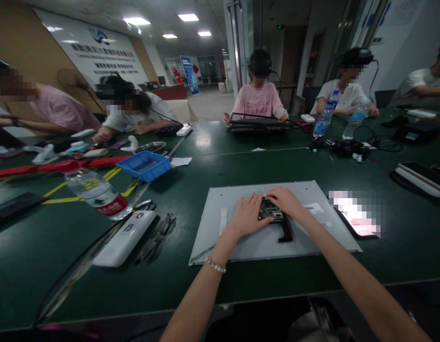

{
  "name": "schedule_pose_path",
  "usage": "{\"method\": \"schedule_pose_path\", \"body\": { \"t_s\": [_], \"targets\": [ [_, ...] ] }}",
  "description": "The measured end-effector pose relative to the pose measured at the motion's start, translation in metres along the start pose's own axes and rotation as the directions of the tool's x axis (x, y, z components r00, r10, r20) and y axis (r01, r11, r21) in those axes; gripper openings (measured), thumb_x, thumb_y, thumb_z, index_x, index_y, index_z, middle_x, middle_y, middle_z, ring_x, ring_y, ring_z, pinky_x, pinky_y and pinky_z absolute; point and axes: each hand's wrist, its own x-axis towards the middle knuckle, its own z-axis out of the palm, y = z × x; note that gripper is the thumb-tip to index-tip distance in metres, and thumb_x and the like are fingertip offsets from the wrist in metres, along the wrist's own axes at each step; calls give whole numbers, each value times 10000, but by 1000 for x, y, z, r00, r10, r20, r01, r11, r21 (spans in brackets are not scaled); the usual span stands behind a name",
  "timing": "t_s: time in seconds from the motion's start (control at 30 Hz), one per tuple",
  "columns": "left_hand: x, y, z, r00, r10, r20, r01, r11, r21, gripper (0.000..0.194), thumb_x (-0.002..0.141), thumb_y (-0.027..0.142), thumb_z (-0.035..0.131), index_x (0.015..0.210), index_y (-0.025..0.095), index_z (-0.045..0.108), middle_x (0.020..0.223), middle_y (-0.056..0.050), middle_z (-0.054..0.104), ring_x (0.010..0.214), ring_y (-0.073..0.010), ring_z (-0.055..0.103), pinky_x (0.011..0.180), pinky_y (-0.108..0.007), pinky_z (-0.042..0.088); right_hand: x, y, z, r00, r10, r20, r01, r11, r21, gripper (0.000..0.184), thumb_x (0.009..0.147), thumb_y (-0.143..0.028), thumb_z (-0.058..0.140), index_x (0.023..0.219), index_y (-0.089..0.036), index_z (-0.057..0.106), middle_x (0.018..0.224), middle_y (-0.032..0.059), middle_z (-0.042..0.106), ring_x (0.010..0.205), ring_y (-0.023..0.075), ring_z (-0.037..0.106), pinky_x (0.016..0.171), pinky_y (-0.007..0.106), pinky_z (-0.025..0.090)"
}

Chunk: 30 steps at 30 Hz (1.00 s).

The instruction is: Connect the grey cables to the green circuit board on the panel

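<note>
A green circuit board [273, 213] lies on a flat light-grey panel [212, 237] in front of me. My left hand [247, 216] grips the board from the left, its thumb along the near edge and its fingers toward the far edge. At the far right edge, my right hand [285, 200] has its fingers bent together; what they pinch is hidden or too small to name. A black bracket-like piece [285, 232] sticks out below the board. Pale strips of tape [223, 221] are stuck on the panel.
A lit phone [357, 216] lies right of the panel. To the left are a white power bank [125, 240], glasses [157, 240], a tilted-looking water bottle [98, 194] and a blue basket [145, 166]. Across the green table, a person in pink [258, 99] holds a dark panel.
</note>
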Motion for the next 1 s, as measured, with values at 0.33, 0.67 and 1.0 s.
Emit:
{"method": "schedule_pose_path", "body": {
  "t_s": [0.33,0.67,1.0],
  "targets": [
    [0,1,-2,1000,-1,6,1,1000,-2,824,846,699,244,1443,136,176,1476,-116,273,1375,-288,167,1098,-502,160,-22,34,-16,981,144,-133,-132,987,97,272,863,-194,464,1059,-170,651,1092,82,653,1050,197,566,946,313,387],
    [0,0,-2,1000,15,4,-15,1000,-4,830,845,709,223,1439,130,186,1471,-116,283,1369,-285,176,1099,-489,163,-23,81,-1,975,207,-76,-189,962,200,349,775,-238,590,1105,-135,635,1015,105,651,843,184,616,788,262,453],
    [0,-1,0,1000,22,-6,-22,1000,15,815,853,695,235,1441,132,186,1469,-113,286,1366,-289,177,1088,-501,182,-18,80,-6,966,257,-9,-252,954,165,176,705,-253,630,823,-147,708,815,74,677,716,180,614,658,250,441]
  ]
}}
